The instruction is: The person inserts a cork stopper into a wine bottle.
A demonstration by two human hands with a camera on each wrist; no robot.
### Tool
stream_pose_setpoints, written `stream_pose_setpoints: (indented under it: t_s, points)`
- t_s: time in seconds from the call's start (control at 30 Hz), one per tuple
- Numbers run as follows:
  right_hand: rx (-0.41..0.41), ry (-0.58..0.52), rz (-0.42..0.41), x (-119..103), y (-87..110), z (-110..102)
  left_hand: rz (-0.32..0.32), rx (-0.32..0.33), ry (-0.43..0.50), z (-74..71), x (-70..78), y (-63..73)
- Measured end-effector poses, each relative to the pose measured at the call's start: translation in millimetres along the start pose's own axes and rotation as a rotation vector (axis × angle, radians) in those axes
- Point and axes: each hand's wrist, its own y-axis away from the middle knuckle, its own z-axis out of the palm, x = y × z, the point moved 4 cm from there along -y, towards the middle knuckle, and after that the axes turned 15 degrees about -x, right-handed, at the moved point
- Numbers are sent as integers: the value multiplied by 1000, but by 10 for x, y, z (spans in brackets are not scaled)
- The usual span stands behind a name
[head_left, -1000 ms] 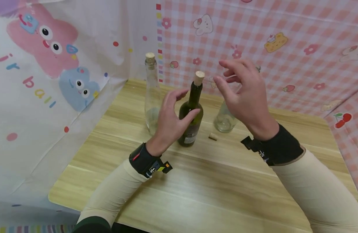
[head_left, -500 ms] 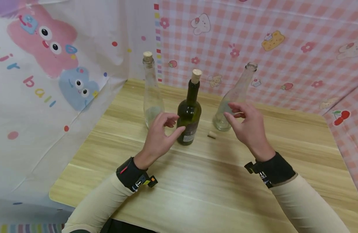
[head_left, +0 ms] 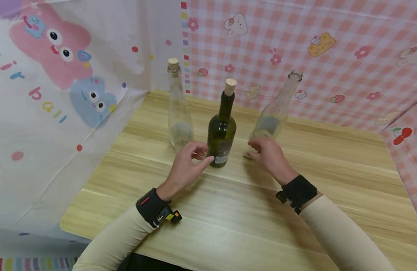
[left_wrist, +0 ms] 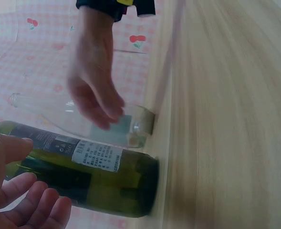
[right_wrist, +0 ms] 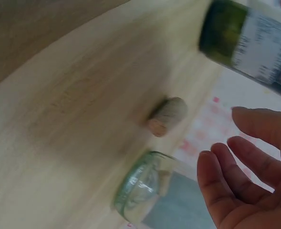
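A dark green wine bottle [head_left: 222,130] stands upright on the table with a cork [head_left: 230,86] in its mouth. My left hand [head_left: 184,165] is beside its lower body, fingers loosely bent and thumb apart; whether they touch the glass I cannot tell. A loose cork [right_wrist: 168,116] lies on its side on the wood, mostly covered by my right hand [head_left: 271,158] in the head view. From the right wrist view, the right fingers are spread above that cork, apart from it. Behind this hand stands an uncorked clear bottle [head_left: 277,107].
Another clear bottle [head_left: 179,120], stoppered with a cork [head_left: 173,63], stands left of the green one. The wooden table [head_left: 211,222] runs back to a pink checked cloth [head_left: 262,22]. A white printed cloth [head_left: 103,45] hangs along the left.
My right hand has come down from beside the green bottle's neck to the loose cork. The left hand has drawn back and lowered along the green bottle. The bottles have stayed put.
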Motion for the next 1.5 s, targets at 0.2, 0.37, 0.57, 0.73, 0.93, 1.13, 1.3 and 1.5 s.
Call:
stream_pose_setpoints:
  t_s: [0.2, 0.37, 0.57, 0.73, 0.93, 1.13, 1.3, 1.5]
  points:
    - [-74, 121, -43, 9, -139, 153, -11, -6, 7, 12, 7, 11]
    - [-72, 166, -49, 23, -187, 217, -22, -6, 13, 16, 8, 13]
    - [-51, 174, -43, 38, -208, 246, -38, -8, 12, 25, 7, 16]
    - [-38, 158, -52, 34, -189, 221, -27, -11, 13, 36, 38, 5]
    - [46, 37, -67, -142, -8, 107, 26, -14, 27, 69, 140, 26]
    - [268, -345, -103, -481, 335, -18, 97, -7, 92, 131, 322, 48]
    - [338, -713, -76, -722, 534, -42, 175, -5, 171, 206, 508, 32]
    - [377, -938, -20, -897, 685, -21, 199, -31, 227, 324, 632, -5]
